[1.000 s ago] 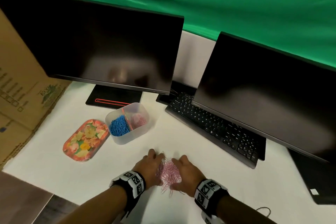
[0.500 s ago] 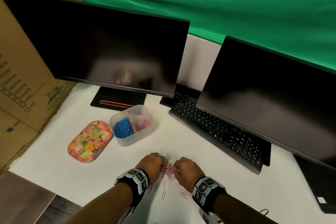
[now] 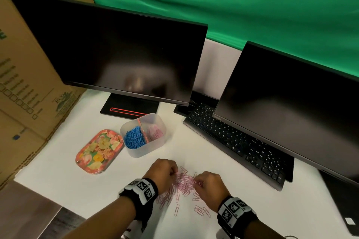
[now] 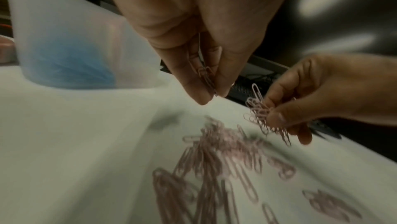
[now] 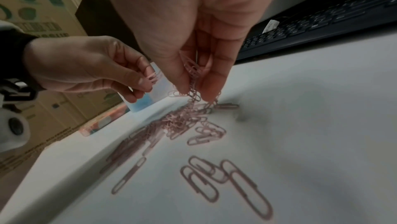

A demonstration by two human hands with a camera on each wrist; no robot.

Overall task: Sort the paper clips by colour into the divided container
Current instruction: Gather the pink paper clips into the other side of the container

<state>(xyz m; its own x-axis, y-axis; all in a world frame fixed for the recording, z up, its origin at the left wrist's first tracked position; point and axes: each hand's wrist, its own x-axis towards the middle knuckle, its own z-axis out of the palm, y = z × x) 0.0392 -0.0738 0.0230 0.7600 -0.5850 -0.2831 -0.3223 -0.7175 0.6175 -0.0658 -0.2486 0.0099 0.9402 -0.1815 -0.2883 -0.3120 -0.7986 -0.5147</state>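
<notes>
Both hands work over a loose heap of pink paper clips on the white worktop, near the front edge.

Left hand: fingers curled, pinching a few pink clips between thumb and fingertips, raised just above the heap.

Right hand: fingers curled, pinching a small hanging bunch of pink clips, just above the right side of the heap. The two hands are close together but apart.

Stray pink clips lie on the near side of the heap, between the two wrists.

The divided container, translucent plastic, stands on the far left side of the hands, apart from the heap. Its left compartment holds blue paper clips; its right compartment holds pink ones. An orange divider separates them.

Boundaries:
- Left: a flowered tray lies just beside the container. A cardboard box stands along the left edge of the worktop.
- Far: the left monitor overhangs the worktop; its stand base sits just behind the container.
- Right: a black keyboard runs diagonally under the right monitor.

Open worktop lies between the heap and the container, between the heap and the keyboard, and to the near left of the tray.
</notes>
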